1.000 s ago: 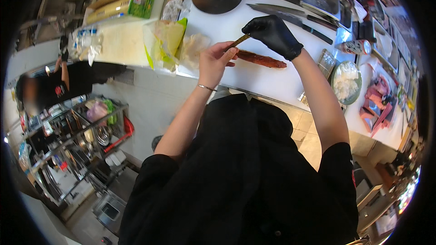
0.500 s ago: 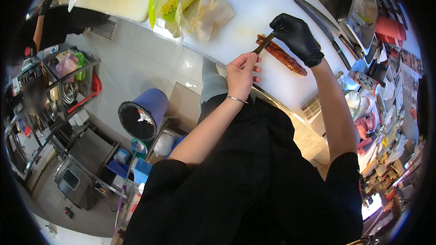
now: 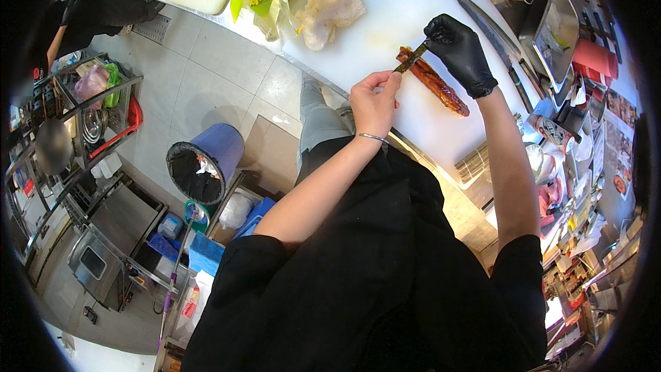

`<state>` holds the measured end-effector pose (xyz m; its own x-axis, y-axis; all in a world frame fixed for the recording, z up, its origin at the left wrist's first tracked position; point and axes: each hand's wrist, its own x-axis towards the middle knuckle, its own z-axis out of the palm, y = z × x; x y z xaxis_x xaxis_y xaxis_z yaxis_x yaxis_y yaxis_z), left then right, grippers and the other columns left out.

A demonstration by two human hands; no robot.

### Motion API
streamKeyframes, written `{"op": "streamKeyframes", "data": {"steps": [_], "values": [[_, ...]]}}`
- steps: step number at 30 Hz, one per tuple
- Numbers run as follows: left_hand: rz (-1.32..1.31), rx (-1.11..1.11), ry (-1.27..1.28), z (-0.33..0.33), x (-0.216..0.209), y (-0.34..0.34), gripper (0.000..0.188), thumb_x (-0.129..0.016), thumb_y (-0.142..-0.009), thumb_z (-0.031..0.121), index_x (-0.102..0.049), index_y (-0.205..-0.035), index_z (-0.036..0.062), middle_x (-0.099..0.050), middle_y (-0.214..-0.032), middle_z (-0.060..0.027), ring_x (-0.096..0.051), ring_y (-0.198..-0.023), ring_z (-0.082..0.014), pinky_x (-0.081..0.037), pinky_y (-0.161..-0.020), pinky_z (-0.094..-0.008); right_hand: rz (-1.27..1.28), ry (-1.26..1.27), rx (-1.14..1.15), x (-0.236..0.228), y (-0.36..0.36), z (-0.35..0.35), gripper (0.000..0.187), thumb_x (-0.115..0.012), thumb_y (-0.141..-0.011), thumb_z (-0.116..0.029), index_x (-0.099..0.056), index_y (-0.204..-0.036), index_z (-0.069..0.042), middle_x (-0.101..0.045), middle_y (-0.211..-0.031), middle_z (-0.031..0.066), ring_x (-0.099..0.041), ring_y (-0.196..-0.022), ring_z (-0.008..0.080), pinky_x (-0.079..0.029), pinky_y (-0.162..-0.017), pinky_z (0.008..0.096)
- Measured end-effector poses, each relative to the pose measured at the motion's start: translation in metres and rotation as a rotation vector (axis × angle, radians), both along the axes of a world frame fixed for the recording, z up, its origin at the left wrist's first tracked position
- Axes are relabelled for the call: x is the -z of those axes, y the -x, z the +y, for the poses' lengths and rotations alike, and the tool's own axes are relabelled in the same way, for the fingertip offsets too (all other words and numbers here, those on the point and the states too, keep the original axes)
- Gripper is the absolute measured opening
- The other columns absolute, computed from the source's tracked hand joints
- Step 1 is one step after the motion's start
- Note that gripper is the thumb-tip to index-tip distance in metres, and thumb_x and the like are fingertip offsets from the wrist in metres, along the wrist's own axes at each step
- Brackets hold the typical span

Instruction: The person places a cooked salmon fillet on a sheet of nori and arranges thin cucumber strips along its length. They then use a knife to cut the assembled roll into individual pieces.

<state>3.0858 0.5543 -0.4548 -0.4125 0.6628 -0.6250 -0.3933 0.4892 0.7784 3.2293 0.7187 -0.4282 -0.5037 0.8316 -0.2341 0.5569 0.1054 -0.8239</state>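
Here I see the thin strip (image 3: 411,59) pinched between my bare left hand (image 3: 374,100) and gloved right hand (image 3: 460,52), slanting up-right over the glazed fillet (image 3: 435,83) on the desk (image 3: 385,21).

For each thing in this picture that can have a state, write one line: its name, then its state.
Left hand: bare, pinching one end of the thin strip.
Right hand: black-gloved, pinching the other end.
Thin strip: held above the counter.
Glazed fillet: lying flat on the white counter.
Blue bin: open, black-lined.
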Motion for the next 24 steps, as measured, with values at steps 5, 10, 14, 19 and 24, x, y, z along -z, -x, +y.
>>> {"op": "streamKeyframes", "data": {"steps": [5, 10, 14, 19, 24], "values": [[-0.003, 0.021, -0.021, 0.006, 0.001, -0.001, 0.027, -0.077, -0.101, 0.023, -0.077, -0.105, -0.0042, -0.073, -0.083, -0.005, -0.061, -0.055, -0.0086, -0.042, -0.044, -0.0244, 0.012, -0.019, 0.024, 0.007, -0.001, 0.001, 0.016, -0.076, -0.089, 0.0, -0.071, -0.105, -0.002, -0.073, -0.094, 0.0071, -0.067, -0.091, 0.0138, -0.056, -0.087, 0.0323], [0.02, 0.029, -0.052, 0.011, 0.003, 0.0, 0.028, -0.076, -0.101, 0.02, -0.077, -0.107, -0.0075, -0.074, -0.083, -0.0068, -0.06, -0.057, -0.0087, -0.046, -0.046, -0.025, 0.059, -0.004, 0.019, 0.02, -0.003, 0.001, 0.016, -0.076, -0.089, -0.001, -0.071, -0.104, -0.002, -0.074, -0.094, 0.0068, -0.067, -0.088, 0.0146, -0.056, -0.085, 0.0322], [0.027, 0.047, -0.009, 0.016, 0.0, 0.001, 0.028, -0.077, -0.1, 0.019, -0.078, -0.106, -0.0089, -0.076, -0.083, -0.0085, -0.061, -0.058, -0.0087, -0.048, -0.048, -0.025, 0.032, 0.029, 0.018, 0.027, -0.002, 0.0, 0.015, -0.077, -0.087, -0.001, -0.072, -0.101, -0.001, -0.074, -0.091, 0.0072, -0.067, -0.086, 0.0152, -0.055, -0.083, 0.0328], [0.063, 0.119, 0.042, 0.023, -0.004, 0.006, 0.028, -0.078, -0.099, 0.019, -0.078, -0.104, -0.0091, -0.078, -0.081, -0.009, -0.063, -0.056, -0.0097, -0.049, -0.049, -0.0256, 0.012, 0.124, -0.012, 0.04, -0.004, 0.002, 0.012, -0.075, -0.091, -0.001, -0.071, -0.103, 0.0, -0.073, -0.094, 0.0043, -0.066, -0.086, 0.0111, -0.056, -0.082, 0.0281], [0.109, 0.16, 0.049, 0.028, -0.003, 0.009, 0.027, -0.08, -0.099, 0.021, -0.078, -0.101, -0.0055, -0.078, -0.079, -0.0076, -0.062, -0.053, -0.0097, -0.049, -0.049, -0.0258, 0.023, 0.074, -0.112, 0.049, -0.006, 0.013, 0.014, -0.08, -0.086, -0.006, -0.074, -0.096, -0.001, -0.074, -0.089, 0.008, -0.069, -0.082, 0.0154, -0.056, -0.079, 0.0327]]}}
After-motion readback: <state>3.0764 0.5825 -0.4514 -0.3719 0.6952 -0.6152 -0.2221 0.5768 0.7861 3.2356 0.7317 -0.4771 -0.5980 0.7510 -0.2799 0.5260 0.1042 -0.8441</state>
